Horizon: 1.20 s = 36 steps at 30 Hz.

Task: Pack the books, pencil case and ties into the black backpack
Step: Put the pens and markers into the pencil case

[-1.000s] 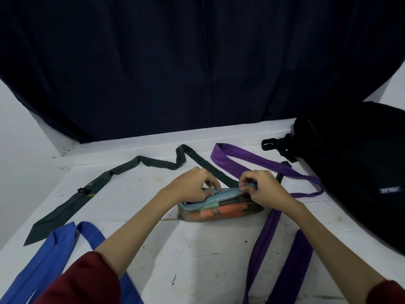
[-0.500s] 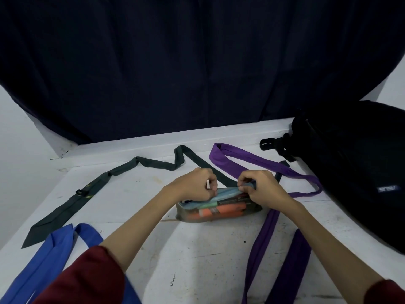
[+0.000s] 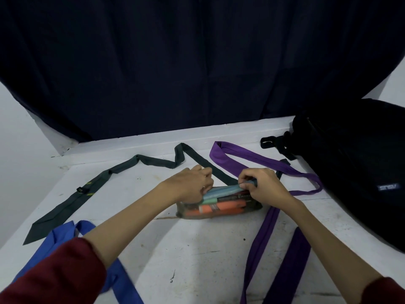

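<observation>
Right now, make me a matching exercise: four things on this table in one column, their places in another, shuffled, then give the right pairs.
Things:
1. pencil case
2. backpack
3. blue tie
4. green tie

Places:
A. at the right edge of the table
B. at the near left corner, partly under a sleeve
C. in the middle, between both hands
D. stretched from the left side toward the far middle

Pairs: 1-C, 2-A, 3-B, 4-D

makeshift recording corner: scuffed white table (image 3: 197,255), dark curtain (image 3: 175,62) backdrop
</observation>
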Motion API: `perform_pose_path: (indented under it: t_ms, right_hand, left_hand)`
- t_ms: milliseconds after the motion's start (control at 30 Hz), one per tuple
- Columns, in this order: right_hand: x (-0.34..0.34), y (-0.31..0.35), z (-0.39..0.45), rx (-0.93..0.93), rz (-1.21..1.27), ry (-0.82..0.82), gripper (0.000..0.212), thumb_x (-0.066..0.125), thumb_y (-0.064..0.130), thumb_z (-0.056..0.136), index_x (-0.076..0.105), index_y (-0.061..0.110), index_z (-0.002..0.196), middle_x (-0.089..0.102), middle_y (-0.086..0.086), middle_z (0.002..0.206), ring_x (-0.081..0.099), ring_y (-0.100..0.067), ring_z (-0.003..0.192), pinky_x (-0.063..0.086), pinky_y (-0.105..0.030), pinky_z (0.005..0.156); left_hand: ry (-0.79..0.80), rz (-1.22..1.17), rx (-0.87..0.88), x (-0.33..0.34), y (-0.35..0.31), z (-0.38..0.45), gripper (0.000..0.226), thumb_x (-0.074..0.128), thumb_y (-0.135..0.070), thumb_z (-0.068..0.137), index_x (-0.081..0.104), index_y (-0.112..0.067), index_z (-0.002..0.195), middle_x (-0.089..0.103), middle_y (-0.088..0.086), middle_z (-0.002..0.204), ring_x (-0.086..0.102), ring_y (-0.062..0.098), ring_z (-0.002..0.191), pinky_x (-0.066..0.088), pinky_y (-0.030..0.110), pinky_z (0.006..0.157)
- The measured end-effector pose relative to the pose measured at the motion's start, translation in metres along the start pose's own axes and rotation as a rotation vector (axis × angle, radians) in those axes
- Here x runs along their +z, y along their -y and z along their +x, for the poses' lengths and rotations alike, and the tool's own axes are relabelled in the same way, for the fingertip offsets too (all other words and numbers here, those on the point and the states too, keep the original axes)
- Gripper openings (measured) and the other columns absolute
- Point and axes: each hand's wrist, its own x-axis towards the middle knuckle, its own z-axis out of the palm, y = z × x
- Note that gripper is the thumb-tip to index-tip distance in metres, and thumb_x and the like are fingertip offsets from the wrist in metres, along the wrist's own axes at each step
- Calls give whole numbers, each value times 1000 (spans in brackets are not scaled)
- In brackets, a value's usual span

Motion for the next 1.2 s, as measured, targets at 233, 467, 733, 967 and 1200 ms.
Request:
perform_pose_path:
  t_ms: [233, 467, 733, 967, 1200]
  right_hand:
    - [-2, 3, 1, 13, -26, 5, 9, 65, 15, 86, 65, 21, 80, 68, 4, 81, 60, -14, 79, 40, -26, 78]
    - [-1, 5, 0, 34, -68, -9, 10, 63, 18, 88, 62, 24, 80, 65, 4, 81, 56, -16, 79, 33, -27, 78]
    - [1, 7, 1, 25, -84, -20, 3, 63, 18, 88, 66, 19, 88, 61, 7, 81, 53, -14, 80, 32, -25, 77]
    - [2, 7, 2, 35, -7, -7, 9, 64, 12, 86, 63, 20, 81, 66, 0, 85, 61, -20, 83, 49, -34, 73]
    - [-6, 27, 2, -113, 49, -55, 13, 63, 6, 84, 62, 17, 77, 65, 0, 82, 59, -17, 80, 51, -37, 75]
  left_hand:
    - [81, 63, -95, 2, 31, -35, 15, 42, -12, 93, 54, -19, 97, 38, -6, 105, 34, 13, 96, 34, 27, 83]
    - [122, 133, -175, -12, 29, -49, 22, 37, -8, 93, 54, -18, 103, 37, -5, 95, 37, 17, 77, 25, 27, 70]
    - [20, 60, -190, 6, 38, -63, 23, 34, -3, 92, 50, -17, 102, 45, -2, 97, 39, 16, 71, 24, 22, 63]
    - [15, -110, -270, 7, 48, -59, 13, 44, -17, 93, 51, -27, 90, 47, -7, 95, 50, 18, 89, 40, 29, 78]
    - [93, -400, -160, 7, -5, -8, 86, 78, -56, 66, 38, -31, 138, 56, -4, 127, 57, 13, 104, 48, 33, 92]
